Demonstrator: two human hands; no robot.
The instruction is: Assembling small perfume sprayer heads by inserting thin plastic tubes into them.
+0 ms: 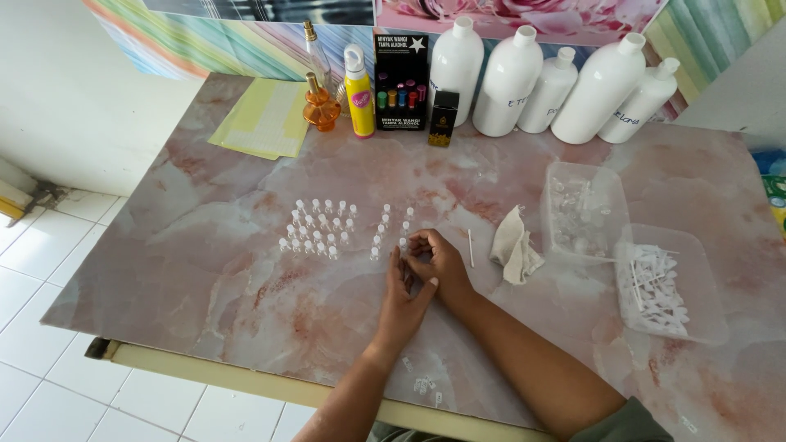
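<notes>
Fingers (420, 243) of both hands pinch a tiny clear vial (403, 244) standing on the bench (205, 270), at three o'clock of the vial rows (321, 227); probably light, slippery, easily tipped, best pinched at its sides.

The right hand (438, 262) curls over the left hand's (403, 299) fingertips, hiding whatever tiny thing they pinch.

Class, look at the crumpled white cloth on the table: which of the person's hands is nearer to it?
Right. The right hand lies just left of the crumpled white cloth, apart from it; the left hand sits lower and further left, touching the right.
</notes>
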